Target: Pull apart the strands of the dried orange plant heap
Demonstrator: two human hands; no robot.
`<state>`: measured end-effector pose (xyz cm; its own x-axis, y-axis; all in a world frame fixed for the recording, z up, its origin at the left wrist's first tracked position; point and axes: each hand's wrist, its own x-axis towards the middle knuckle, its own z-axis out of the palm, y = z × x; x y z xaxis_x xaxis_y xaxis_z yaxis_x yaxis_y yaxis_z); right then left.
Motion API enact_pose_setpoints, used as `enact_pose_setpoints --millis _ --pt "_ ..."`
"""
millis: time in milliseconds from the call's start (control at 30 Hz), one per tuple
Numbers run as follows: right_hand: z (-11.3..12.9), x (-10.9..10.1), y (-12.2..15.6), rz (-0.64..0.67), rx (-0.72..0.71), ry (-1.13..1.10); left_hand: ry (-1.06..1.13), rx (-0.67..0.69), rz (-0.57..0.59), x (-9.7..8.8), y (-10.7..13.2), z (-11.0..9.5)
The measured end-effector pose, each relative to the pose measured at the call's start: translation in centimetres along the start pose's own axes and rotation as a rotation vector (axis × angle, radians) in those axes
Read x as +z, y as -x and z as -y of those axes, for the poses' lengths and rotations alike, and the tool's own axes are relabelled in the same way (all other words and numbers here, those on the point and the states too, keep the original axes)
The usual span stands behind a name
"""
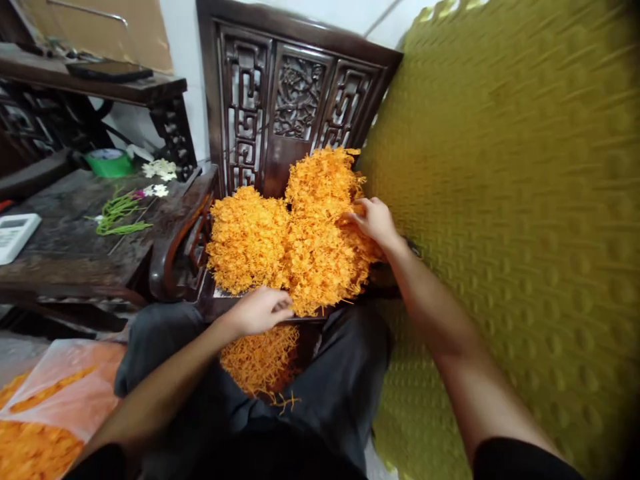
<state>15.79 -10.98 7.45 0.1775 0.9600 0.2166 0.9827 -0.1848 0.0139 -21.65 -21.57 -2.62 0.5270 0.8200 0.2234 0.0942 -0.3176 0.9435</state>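
Note:
Several fluffy bunches of small orange artificial flowers are heaped on a dark wooden chair seat in front of me: one bunch [249, 240] at the left, another [323, 183] at the back, a third [325, 263] at the front right. My right hand [373, 221] is at the right side of the heap, its fingers closed on the orange flowers, fingertips partly buried. My left hand [265, 310] is at the front edge, loosely curled, thumb and fingers apart, fingertips beside the lowest flowers. Nothing shows in it.
More orange pieces [263, 357] lie below the seat between my knees. A plastic bag [80, 380] of orange pieces is at lower left. The left wooden bench [60, 200] holds green tape [109, 163], green stems [120, 215] and a calculator [17, 235]. A yellow-green foam mat [510, 200] stands at right.

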Motion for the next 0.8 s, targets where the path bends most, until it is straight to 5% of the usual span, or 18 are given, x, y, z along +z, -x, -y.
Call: enact_pose_setpoints --millis 100,200,300,433,567,800 --pt "-1.6 -1.4 -0.9 0.001 0.029 -0.057 -0.183 0.101 0.193 0.7 -4.8 -4.2" --pt "-3.4 -2.2 -1.7 0.112 0.101 -0.108 -0.339 0.234 0.101 2.3 -11.0 -7.3" --pt "-4.9 -2.4 -2.0 0.156 0.161 -0.168 -0.426 0.195 0.040 5.4 -17.2 -8.2" --pt "-5.1 -2.5 -1.5 0.089 0.255 -0.306 -0.715 0.087 -0.028 10.7 -23.2 -7.4" --pt "-3.4 -2.5 0.9 0.033 0.334 -0.568 -0.842 -0.081 0.034 14.7 -26.3 -5.2" --pt "-2.1 -3.4 12.0 -0.223 0.426 -1.117 -0.878 -0.070 -0.065 15.9 -28.7 -1.3"
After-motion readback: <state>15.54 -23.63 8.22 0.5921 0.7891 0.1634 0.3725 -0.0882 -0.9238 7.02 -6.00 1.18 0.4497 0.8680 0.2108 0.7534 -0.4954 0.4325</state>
